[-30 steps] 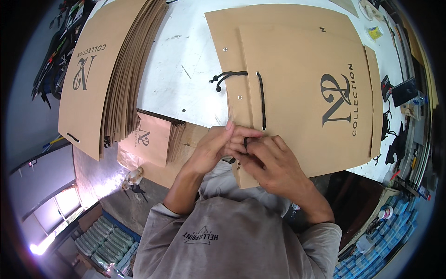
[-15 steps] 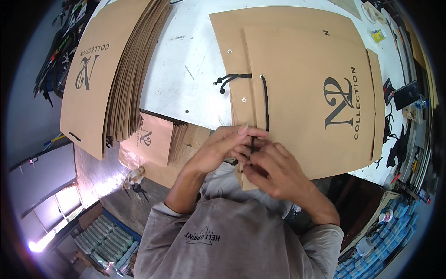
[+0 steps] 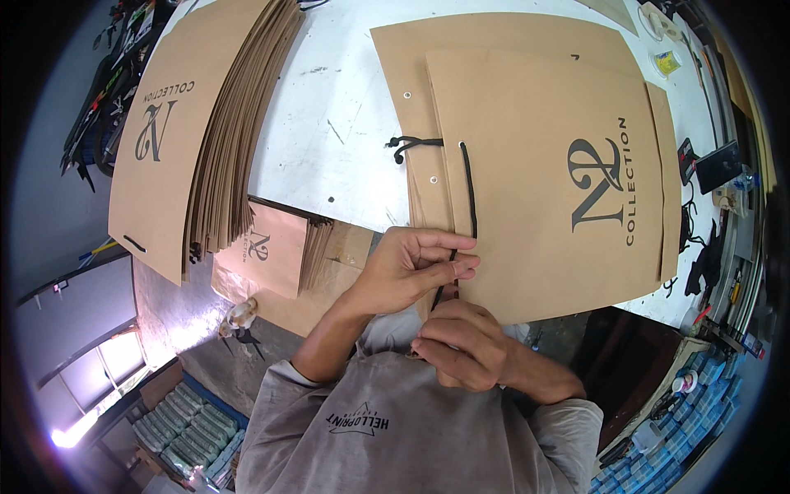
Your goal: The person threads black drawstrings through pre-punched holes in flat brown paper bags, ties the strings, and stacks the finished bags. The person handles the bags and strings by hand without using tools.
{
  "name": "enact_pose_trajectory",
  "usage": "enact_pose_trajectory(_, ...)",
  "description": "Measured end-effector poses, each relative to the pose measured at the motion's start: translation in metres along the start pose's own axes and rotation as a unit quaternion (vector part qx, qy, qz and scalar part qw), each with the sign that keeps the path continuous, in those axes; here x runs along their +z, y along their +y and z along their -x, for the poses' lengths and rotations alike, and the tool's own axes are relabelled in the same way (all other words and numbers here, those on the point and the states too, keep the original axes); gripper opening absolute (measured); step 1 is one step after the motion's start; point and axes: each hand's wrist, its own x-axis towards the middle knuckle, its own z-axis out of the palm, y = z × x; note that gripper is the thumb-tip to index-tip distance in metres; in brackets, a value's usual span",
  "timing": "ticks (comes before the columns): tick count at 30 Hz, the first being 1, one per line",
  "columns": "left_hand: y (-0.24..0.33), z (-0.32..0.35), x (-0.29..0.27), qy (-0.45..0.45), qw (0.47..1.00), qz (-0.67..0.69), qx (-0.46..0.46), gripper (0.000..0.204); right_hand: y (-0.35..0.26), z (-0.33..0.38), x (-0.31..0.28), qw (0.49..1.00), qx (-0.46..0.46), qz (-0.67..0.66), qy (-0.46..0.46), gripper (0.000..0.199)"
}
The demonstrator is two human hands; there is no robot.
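Brown paper bag (image 3: 527, 206) flat on white table (image 3: 329, 107), black-printed; black cord (image 3: 471, 189) threaded near left edge.

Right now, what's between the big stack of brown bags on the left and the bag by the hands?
In the head view, mostly white tabletop with dark marks lies between; black cord ends poke over it from the bag.

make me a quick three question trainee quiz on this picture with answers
1. True or false: the paper stack is left of the brown bag under the hands.
2. What colour is the cord? A white, B black, C red
3. Fill in: in the picture, the right hand sits ____ than the left hand.

Key: 1 true; 2 B; 3 lower
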Motion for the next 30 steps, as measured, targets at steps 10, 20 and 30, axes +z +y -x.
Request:
enact_pose_trajectory(10, 0.003, 0.006, 0.006, -0.01, 0.999, -0.021, 0.029, 0.04, -0.003, 0.0, 0.006, 0.997, 0.026, -0.064, 0.045, 0.023)
enact_pose_trajectory(20, -0.002, 0.021, 0.004, 0.232, 0.931, -0.189, 0.208, 0.021, 0.043, -0.005, 0.006, 0.924, 0.354, 0.043, 0.135, 0.015)
enact_pose_trajectory(30, -0.01, 0.006, -0.01, 0.185, 0.838, -0.302, 0.414, 0.018, 0.031, -0.021, -0.019, 0.904, 0.419, -0.08, -0.022, 0.016)
